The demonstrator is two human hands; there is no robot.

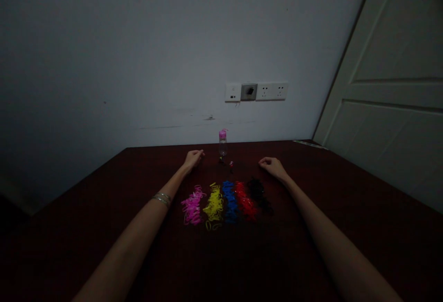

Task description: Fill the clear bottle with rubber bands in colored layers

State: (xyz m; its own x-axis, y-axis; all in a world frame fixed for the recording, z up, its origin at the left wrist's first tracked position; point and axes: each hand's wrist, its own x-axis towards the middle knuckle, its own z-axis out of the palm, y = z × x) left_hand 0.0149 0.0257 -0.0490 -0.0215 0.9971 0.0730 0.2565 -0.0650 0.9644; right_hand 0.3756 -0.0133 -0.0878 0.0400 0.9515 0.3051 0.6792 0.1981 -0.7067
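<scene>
My left hand rests on the dark table left of a small clear bottle with a pink cap, its fingers curled closed with nothing visible in them. On the other side, my right hand lies closed too, fingers drawn together, apart from every object. Between my forearms, small rubber bands are sorted by colour into side-by-side piles: pink, yellow, blue, red and black. In front of the bottle are two tiny items, one yellowish, one pinkish, too small to name.
The dark red-brown table stands against a pale wall. Sockets and switches are set in the wall above the bottle. A white panelled door stands on the right. The light is dim.
</scene>
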